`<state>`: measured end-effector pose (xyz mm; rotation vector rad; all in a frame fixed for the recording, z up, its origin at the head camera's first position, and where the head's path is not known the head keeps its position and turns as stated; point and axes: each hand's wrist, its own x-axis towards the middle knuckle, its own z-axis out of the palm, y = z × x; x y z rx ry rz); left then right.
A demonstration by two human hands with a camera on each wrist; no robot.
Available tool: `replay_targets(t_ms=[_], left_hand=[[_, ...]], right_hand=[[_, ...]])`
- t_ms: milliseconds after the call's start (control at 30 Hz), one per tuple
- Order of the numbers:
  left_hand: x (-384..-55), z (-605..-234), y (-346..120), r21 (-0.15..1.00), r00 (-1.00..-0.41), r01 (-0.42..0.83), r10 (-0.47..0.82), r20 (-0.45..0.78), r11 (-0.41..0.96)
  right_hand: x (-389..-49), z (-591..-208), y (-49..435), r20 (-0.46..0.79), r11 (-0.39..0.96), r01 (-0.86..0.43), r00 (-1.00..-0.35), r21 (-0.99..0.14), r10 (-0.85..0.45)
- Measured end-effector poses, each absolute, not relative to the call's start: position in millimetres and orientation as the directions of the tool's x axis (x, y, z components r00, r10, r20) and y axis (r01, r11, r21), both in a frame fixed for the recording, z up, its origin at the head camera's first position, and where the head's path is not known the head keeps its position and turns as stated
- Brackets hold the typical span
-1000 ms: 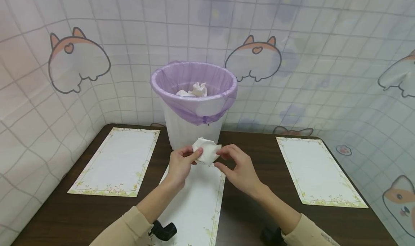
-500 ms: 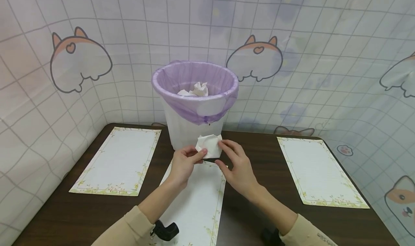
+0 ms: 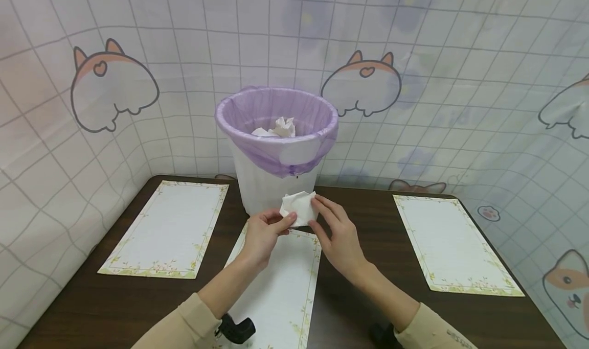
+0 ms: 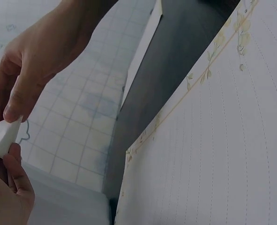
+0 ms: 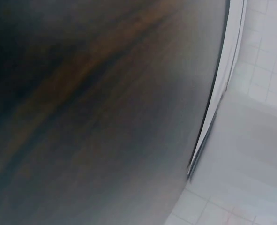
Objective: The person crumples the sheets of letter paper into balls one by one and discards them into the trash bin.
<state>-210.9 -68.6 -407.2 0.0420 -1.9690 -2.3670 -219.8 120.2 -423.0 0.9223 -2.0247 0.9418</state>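
A small folded piece of white paper (image 3: 300, 207) is held up between both hands, in front of the bin, in the head view. The left hand (image 3: 265, 234) pinches its left side, thumb on the near face. At the right edge, the right hand (image 3: 340, 236) pinches it between thumb and fingers. The left wrist view shows the folded paper (image 4: 8, 136) edge-on, with the right hand (image 4: 49, 51) above and the left hand (image 4: 14, 194) below. In the right wrist view only a sliver of skin shows at the far right.
A white bin (image 3: 264, 185) with a purple liner (image 3: 276, 101) stands at the back, holding crumpled paper (image 3: 282, 128). Bordered sheets lie at left (image 3: 165, 231), middle (image 3: 276, 287) and right (image 3: 455, 241) on the dark table (image 3: 368, 206). A patterned cloth (image 3: 193, 57) hangs behind.
The folded paper has tilted and shifted slightly right. The right hand's thumb and fingers have closed in on its right edge; the left hand keeps its pinch.
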Motion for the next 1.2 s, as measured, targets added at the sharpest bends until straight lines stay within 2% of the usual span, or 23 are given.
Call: replay_targets(t_ms=[233, 333, 533, 733, 900, 1067, 1200], left_hand=[[-211, -408, -69, 0.987, -0.998, 0.044, -0.051, 0.037, -0.153], [-211, -409, -70, 0.990, -0.997, 0.064, -0.038, 0.060, -0.128], [-211, -413, -72, 0.991, -0.996, 0.092, -0.016, 0.091, -0.094], [-211, -414, -73, 0.991, -0.994, 0.107, -0.007, 0.107, -0.086], [-212, -414, -73, 0.991, -0.992, 0.123, 0.003, 0.123, -0.052], [-213, -414, -71, 0.991, -0.991, 0.133, -0.006, 0.133, -0.030], [-215, -415, -69, 0.990, -0.990, 0.139, -0.015, 0.139, -0.011]], right_hand=[[-222, -424, 123, 0.810, 0.474, -0.840, -0.461, -0.265, -0.363], [-223, -424, 125, 0.791, 0.458, -0.846, -0.469, -0.274, -0.393], [-223, -423, 126, 0.740, 0.402, -0.826, -0.546, -0.395, -0.393], [-221, -422, 124, 0.687, 0.284, -0.770, -0.638, -0.571, -0.349], [-219, -420, 123, 0.626, 0.219, -0.691, -0.719, -0.689, -0.300], [-219, -415, 123, 0.554, 0.214, -0.612, -0.786, -0.762, -0.275], [-221, -414, 127, 0.440, 0.162, -0.486, -0.861, -0.859, -0.255]])
